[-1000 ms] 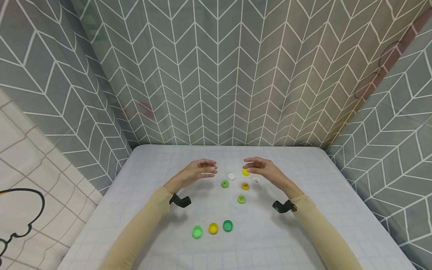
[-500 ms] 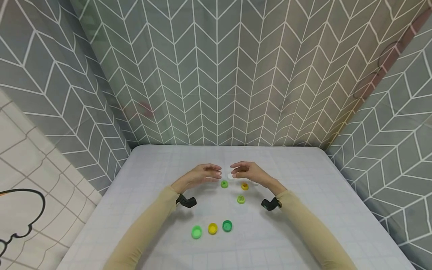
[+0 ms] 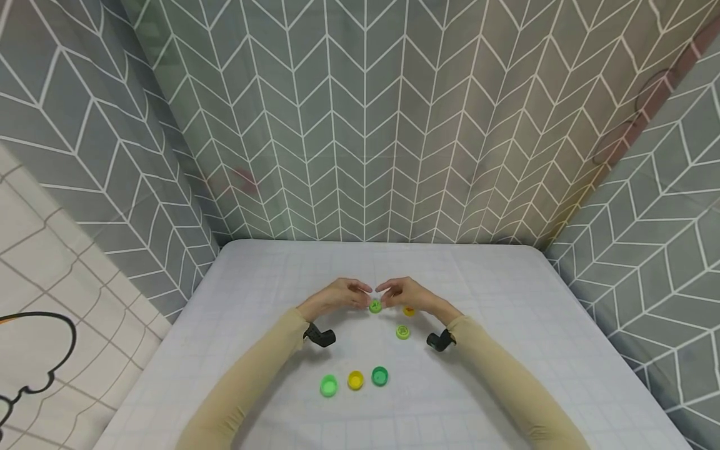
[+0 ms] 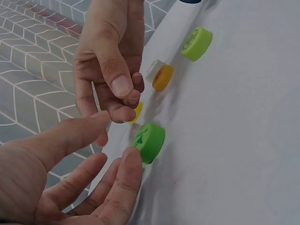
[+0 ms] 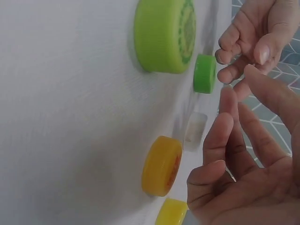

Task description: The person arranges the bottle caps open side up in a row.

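Both hands face each other over a group of bottle caps. The left hand [image 3: 344,294] has loosely bent fingers holding nothing, its fingertips right at the edge of a green bottle cap [image 4: 151,143]. Opposite it, the right hand [image 3: 409,294] is relaxed too, with nothing in it; its fingertips nearly meet the left ones in the right wrist view. Below the right hand lie an orange-yellow cap [image 5: 162,166], a white cap [image 5: 195,132] and a yellow cap [image 5: 171,213]. Closer to the person is a lime cap [image 3: 402,332]. The hands hide the caps behind them in the head view.
Three caps lie hollow side up nearer the person: light green [image 3: 329,385], yellow [image 3: 355,380] and dark green [image 3: 379,376]. They rest on a white cloth-covered table [image 3: 270,262]. Grey patterned curtains [image 3: 360,125] hang behind and beside it.
Both hands have moved inward toward each other, the right hand travelling left from the yellow cap. They now cover the white and yellow caps at the back. The caps have not visibly moved.
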Motion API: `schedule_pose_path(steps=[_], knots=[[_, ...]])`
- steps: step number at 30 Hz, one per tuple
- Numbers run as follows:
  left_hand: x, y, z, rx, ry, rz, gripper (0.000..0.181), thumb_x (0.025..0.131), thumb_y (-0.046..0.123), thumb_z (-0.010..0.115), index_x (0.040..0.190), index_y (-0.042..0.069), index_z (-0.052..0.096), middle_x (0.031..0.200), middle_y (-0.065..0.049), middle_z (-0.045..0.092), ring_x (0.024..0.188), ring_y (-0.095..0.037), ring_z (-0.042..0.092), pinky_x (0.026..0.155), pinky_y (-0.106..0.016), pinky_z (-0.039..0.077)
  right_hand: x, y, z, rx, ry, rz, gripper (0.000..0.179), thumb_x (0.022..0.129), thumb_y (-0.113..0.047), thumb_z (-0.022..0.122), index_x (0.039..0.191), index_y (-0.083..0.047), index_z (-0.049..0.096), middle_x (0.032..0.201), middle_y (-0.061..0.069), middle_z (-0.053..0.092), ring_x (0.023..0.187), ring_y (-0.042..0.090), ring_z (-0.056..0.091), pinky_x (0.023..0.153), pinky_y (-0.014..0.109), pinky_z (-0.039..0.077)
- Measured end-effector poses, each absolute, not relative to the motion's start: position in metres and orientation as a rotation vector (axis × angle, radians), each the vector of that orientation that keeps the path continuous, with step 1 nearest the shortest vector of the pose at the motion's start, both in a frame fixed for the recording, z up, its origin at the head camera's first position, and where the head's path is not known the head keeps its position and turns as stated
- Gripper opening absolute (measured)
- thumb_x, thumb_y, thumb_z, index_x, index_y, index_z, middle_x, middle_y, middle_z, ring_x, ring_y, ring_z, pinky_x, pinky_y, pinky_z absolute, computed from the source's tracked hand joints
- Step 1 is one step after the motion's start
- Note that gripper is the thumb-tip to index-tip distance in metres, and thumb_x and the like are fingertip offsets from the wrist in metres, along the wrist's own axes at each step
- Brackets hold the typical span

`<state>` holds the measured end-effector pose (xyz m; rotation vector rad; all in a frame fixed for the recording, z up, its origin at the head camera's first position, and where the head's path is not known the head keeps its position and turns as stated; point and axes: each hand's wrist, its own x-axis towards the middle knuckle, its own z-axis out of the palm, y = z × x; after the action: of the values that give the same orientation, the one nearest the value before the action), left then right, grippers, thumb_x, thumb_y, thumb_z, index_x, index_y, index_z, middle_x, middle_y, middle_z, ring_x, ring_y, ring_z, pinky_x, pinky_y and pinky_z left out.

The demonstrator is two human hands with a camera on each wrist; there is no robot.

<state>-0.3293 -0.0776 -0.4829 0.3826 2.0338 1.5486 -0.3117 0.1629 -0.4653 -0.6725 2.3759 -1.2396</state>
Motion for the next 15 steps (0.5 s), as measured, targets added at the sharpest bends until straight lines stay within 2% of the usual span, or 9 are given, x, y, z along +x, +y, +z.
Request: schedule_pose_path(steps=[6, 15], knots=[[-0.3296, -0.0744, -0.4869, 0.374, 2.068, 1.523, 0.039, 0.084, 0.012, 0.073, 0.12, 0.003, 0.063, 0.109, -0.009, 0.066, 0.094, -0.013, 0.065, 0.087, -0.03, 0.052, -0.3153, 0.1605, -0.4691, -0.639, 2.406, -1.188, 0.041, 0.089, -0.012, 0.069, 0.128, -0.005, 0.06, 0.099, 0.012, 0.071, 0.076, 0.012, 0.058, 0.067, 0.026, 0.045], [-0.3244, -0.0676, -0.4886, 0.394, 2.236, 1.416, 0.031, 0.079, 0.006, 0.074, 0.11, 0.002, 0.072, 0.103, -0.008, 0.074, 0.082, -0.008, 0.066, 0.078, -0.024, 0.054, -0.3105, 0.1527, -0.4721, -0.595, 2.509, -1.068, 0.038, 0.084, -0.007, 0.072, 0.121, -0.001, 0.064, 0.089, 0.006, 0.07, 0.072, 0.01, 0.057, 0.064, 0.022, 0.047]])
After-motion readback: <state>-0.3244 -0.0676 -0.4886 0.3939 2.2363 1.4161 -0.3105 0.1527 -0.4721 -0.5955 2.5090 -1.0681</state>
